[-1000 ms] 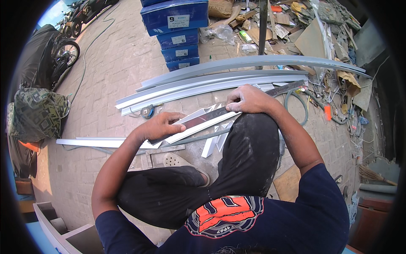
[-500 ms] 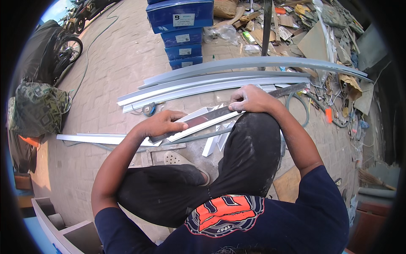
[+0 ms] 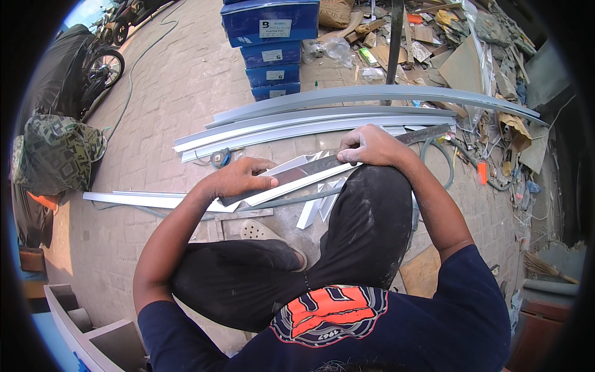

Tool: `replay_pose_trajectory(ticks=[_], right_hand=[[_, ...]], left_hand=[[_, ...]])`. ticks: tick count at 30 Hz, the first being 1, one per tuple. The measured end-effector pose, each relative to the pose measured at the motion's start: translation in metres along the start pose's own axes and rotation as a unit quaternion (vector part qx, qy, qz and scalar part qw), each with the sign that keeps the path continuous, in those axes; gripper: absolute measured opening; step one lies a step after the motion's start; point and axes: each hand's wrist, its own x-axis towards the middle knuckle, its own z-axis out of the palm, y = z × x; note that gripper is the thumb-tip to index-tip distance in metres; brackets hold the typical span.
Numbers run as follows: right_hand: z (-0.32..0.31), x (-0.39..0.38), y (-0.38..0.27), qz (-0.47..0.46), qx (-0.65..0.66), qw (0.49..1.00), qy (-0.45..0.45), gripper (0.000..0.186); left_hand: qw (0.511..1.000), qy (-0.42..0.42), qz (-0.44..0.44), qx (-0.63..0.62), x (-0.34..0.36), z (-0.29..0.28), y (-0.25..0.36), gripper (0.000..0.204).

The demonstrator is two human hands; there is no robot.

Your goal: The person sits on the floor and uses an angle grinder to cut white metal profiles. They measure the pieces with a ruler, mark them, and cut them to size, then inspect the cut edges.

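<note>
A long dark flat bar (image 3: 313,168) lies slanting across a white metal profile (image 3: 291,186) above my bent legs. My left hand (image 3: 246,177) is closed on the bar's lower-left part, thumb over its face. My right hand (image 3: 365,147) grips it further up to the right, by my raised knee, fingers curled over it. Short white angled offcuts (image 3: 308,211) lie below the bar beside a grey hose, with a small frame (image 3: 215,227) by my sandal. A blue tape measure (image 3: 221,157) sits just beyond my left hand.
Long grey and white profiles (image 3: 372,94) lie across the paving ahead. Stacked blue boxes (image 3: 271,53) and a pole (image 3: 392,49) stand behind them. Debris (image 3: 471,56) piles at right, with a coiled hose and broom (image 3: 545,265). Covered motorbikes (image 3: 59,80) stand left.
The view has shifted slightly, so boxes and background sit a little further right. Both hands stay on the bar with almost no movement.
</note>
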Motion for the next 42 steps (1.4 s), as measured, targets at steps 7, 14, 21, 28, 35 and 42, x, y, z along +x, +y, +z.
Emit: replay_pose_trajectory(ticks=[7, 14, 21, 28, 35, 42], right_hand=[[-0.002, 0.000, -0.002, 0.015, 0.026, 0.999, -0.015, 0.038], [-0.001, -0.001, -0.012, 0.022, 0.058, 0.998, -0.013, 0.034], [0.001, 0.000, -0.009, 0.012, 0.077, 0.997, -0.021, 0.033], [0.002, 0.000, -0.016, 0.027, 0.062, 0.997, -0.022, 0.029], [0.001, 0.003, -0.016, 0.054, 0.046, 0.997, -0.028, 0.028], [0.001, 0.001, -0.014, 0.032, 0.019, 0.999, -0.008, 0.031]], left_hand=[[1.000, -0.009, 0.014, -0.002, 0.000, 0.000, 0.003, 0.074], [1.000, -0.010, -0.018, -0.018, -0.002, -0.001, 0.002, 0.075], [0.995, -0.047, -0.073, -0.039, -0.005, -0.002, 0.005, 0.072], [0.988, -0.081, -0.040, -0.123, -0.002, 0.003, -0.010, 0.067], [0.996, -0.042, -0.028, -0.074, 0.009, 0.010, -0.029, 0.063], [0.996, -0.038, -0.023, -0.079, 0.010, 0.010, -0.027, 0.061]])
